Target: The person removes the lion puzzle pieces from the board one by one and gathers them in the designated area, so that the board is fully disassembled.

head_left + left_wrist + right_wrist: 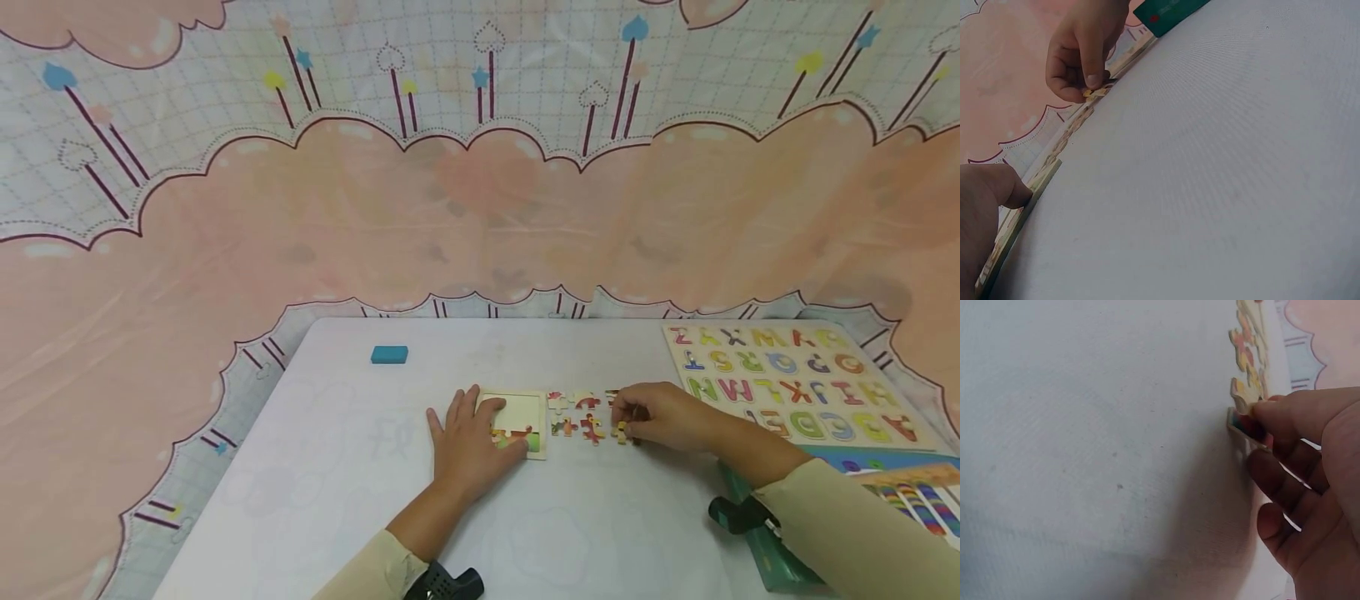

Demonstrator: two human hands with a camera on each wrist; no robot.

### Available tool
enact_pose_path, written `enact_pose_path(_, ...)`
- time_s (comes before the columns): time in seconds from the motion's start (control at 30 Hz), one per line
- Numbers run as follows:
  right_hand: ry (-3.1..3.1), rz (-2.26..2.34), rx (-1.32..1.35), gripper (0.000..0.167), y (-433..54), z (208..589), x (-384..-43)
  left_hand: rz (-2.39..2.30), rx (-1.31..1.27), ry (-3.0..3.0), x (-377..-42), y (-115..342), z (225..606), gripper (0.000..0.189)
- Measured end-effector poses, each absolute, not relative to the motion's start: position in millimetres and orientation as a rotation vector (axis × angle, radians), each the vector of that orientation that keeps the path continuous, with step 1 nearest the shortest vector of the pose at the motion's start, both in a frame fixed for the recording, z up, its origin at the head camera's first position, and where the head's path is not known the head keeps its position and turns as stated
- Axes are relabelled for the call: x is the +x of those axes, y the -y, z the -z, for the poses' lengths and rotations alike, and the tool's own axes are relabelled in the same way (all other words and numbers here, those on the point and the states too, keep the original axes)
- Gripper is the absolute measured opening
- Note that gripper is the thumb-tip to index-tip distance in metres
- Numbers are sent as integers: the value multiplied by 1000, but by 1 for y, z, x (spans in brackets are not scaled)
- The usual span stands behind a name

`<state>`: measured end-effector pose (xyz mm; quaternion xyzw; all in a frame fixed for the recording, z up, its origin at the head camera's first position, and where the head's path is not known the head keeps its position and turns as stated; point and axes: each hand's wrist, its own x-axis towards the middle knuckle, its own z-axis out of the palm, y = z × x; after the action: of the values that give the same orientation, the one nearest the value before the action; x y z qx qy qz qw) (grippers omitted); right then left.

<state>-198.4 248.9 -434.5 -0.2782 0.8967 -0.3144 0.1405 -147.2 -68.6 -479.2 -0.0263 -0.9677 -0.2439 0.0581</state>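
My left hand (pixel 472 442) lies with spread fingers over the left part of a small wooden puzzle tray (pixel 542 408). Its thumb touches the tray near the lower right, and some coloured pieces show in the bottom of the tray. To the right of it, loose jigsaw pieces (pixel 591 428) are laid out in rows. My right hand (pixel 667 417) pinches a jigsaw piece (pixel 1249 428) between thumb and forefinger, at the right end of these rows. In the right wrist view that piece stands tilted on the table, close beside another piece. Its picture is mostly hidden by the fingers.
A blue block (pixel 389 355) lies at the back left of the white table (pixel 330 467). At the right is an alphabet board (pixel 787 375), with a green box (pixel 780 550) and a colourful picture cover nearer, partly under the right forearm.
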Motion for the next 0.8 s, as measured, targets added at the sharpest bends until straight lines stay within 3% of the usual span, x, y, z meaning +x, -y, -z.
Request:
enact_pose_path(0.53,-2767,620,-949,15,-241,438,-197,751,-89,2946,-145,68,477,66)
enact_pose_path(0.8,-2784,619,-900,17,-242,438,-194,742,-100,2956,-145,70,477,67)
